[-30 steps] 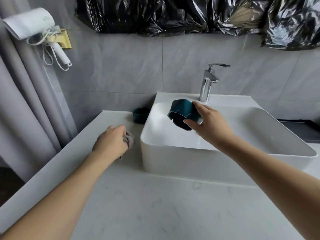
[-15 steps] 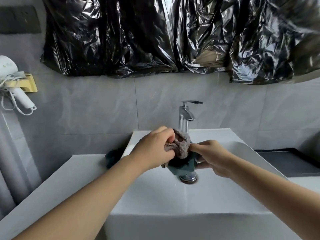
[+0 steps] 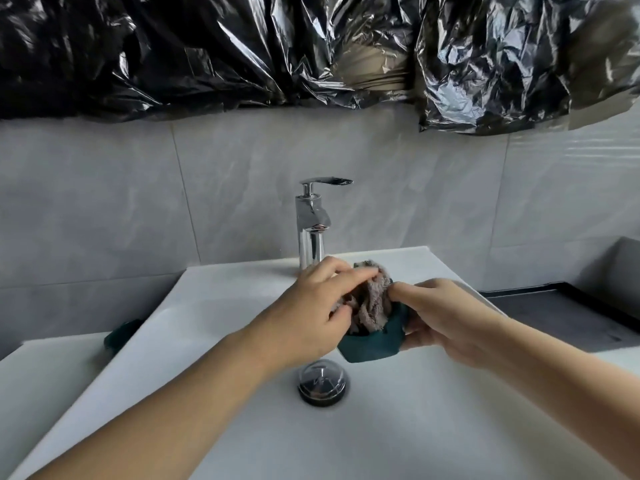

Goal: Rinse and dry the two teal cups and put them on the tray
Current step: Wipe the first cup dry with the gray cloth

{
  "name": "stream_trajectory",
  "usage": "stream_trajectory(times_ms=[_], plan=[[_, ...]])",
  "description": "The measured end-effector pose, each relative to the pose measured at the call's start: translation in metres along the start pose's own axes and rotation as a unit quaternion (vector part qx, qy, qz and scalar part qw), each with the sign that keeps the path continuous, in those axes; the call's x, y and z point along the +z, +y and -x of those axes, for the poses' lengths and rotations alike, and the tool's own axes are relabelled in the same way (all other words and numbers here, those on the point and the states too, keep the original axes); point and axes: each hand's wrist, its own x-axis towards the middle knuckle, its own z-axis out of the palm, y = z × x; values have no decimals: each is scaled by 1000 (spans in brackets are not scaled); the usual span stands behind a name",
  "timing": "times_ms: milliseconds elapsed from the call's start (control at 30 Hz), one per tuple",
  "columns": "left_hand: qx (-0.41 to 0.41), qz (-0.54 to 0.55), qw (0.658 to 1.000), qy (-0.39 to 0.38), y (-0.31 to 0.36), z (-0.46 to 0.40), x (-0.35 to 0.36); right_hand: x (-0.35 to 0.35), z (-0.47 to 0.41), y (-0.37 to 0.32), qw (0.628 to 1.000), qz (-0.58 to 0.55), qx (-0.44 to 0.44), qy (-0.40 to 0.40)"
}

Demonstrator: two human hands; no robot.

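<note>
Drying stage, cup 1 of 2. Right hand [image 3: 446,317] curled round cup [image 3: 372,344], holding it over sink [image 3: 214,299]. Left hand [image 3: 311,313] fingers pinched on cloth [image 3: 372,303], stuffing it into cup, just right of that hand. 2nd cup [image 3: 119,336] well left of both hands, behind sink rim, untouched. Tray [image 3: 568,320] right of right hand, nothing on it yet; both placements left.

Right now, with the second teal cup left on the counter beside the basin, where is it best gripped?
Probably by the rim, from above and the left: the second teal cup is half hidden behind the basin wall, so its right side is blocked.
</note>
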Motion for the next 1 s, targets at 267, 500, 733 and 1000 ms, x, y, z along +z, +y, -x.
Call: stream_trajectory(times_ms=[267,500,733,1000], plan=[[-92,-102,983,-123,13,2,1,4,-6,6,1000,-4,-8,-17],[-46,-38,997,45,-2,10,2,1,-9,3,999,5,-31,11],[-35,-48,998,-28,-11,11,-17,1,-8,6,998,49,-31,28],[37,-75,995,-45,-7,7,-11,0,-12,9,995,87,-24,32]])
